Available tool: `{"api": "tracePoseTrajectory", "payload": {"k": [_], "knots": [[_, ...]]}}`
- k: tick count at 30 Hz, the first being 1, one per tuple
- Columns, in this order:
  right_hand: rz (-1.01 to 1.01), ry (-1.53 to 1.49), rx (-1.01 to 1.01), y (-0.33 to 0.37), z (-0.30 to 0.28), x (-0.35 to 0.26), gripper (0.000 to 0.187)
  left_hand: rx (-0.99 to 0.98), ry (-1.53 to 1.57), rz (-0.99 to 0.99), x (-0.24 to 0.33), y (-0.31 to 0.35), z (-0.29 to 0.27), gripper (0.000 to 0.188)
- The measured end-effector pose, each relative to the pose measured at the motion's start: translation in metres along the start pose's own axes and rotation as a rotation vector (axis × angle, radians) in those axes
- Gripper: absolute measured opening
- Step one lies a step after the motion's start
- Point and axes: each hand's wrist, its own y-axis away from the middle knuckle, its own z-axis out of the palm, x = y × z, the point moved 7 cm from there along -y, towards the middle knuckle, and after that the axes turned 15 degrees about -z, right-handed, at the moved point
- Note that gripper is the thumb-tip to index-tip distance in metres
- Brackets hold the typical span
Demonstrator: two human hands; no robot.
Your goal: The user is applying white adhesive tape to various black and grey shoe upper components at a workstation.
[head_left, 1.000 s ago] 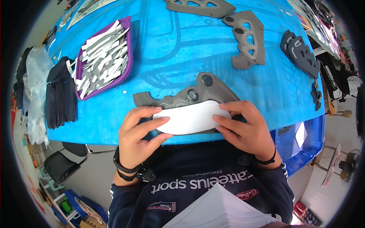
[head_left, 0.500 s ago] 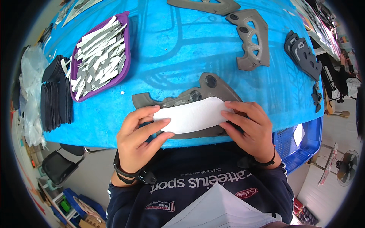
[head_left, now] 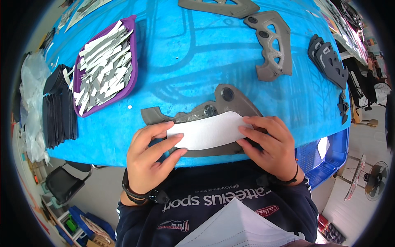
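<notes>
A curved white strip [head_left: 209, 131] with a smooth, paper-like face spans the gap between my two hands. Its left end is pinched by my left hand [head_left: 154, 154], thumb below and fingers along the edge. My right hand [head_left: 266, 142] grips the other end the same way. Right under the strip lies a grey-brown moulded panel [head_left: 238, 101] with round black pads [head_left: 227, 94]; the strip covers much of its middle. Whether the strip touches the panel I cannot tell.
A purple basket [head_left: 132, 78] heaped with white and grey strips [head_left: 105, 66] stands left on the blue table [head_left: 164, 61]. Beside it are stacked dark pieces [head_left: 59, 119]. More grey-brown panels [head_left: 284, 45] lie at the back, dark slotted parts [head_left: 327, 59] at right, a blue crate [head_left: 312, 164] below.
The view has shifted slightly, so table items sit a little lower. Both hands keep their hold on the white strip over the panel, hardly moving against it.
</notes>
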Motion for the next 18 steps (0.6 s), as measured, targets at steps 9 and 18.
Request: {"api": "tracePoseTrajectory", "payload": {"k": [9,18], "knots": [[-0.001,0.009,-0.028,-0.0029,-0.0006,-0.0008,0.028,-0.04,0.098,-0.037,-0.0041,-0.0031,0.0026,0.03],[-0.02,0.049,-0.025,-0.0026,0.0005,-0.0023,0.027,-0.02,0.045,-0.016,-0.001,-0.0041,0.0036,0.03]]}}
